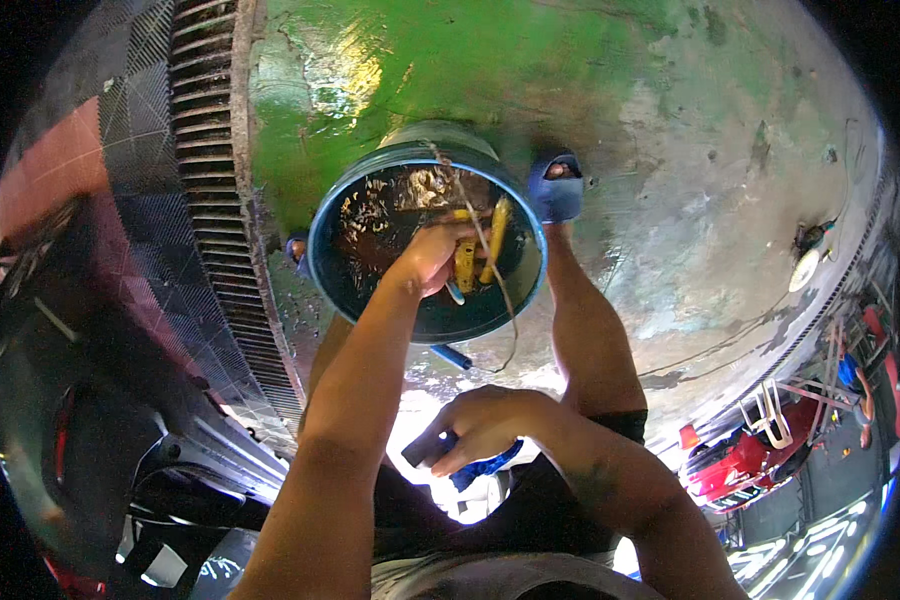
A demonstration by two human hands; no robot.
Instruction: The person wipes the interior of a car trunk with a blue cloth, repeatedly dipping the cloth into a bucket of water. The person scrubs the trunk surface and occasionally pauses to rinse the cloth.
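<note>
My left hand (436, 258) reaches down into a round blue-rimmed bucket (322, 262) of dark, wet contents. Its fingers close around a flat yellow tool (465, 266), whose exact kind I cannot make out. A second yellow piece, shaped like a handle (496, 240), leans beside it, and a small light-blue tip shows below the fingers. Nearer my body, my right hand (485, 425) pinches a dark grey block (428, 446), apart from the bucket. Blue cloth (485, 466) shows beneath that hand. The bucket's thin handle (498, 270) hangs across its opening.
Feet in blue slippers (560, 190) flank the bucket on a wet green-grey floor (690, 220). A drain grate (210, 180) runs along the left, beside a dark vehicle (170, 440). A blue tube-like piece (452, 356) lies by the bucket. A red vehicle (750, 460) stands at right.
</note>
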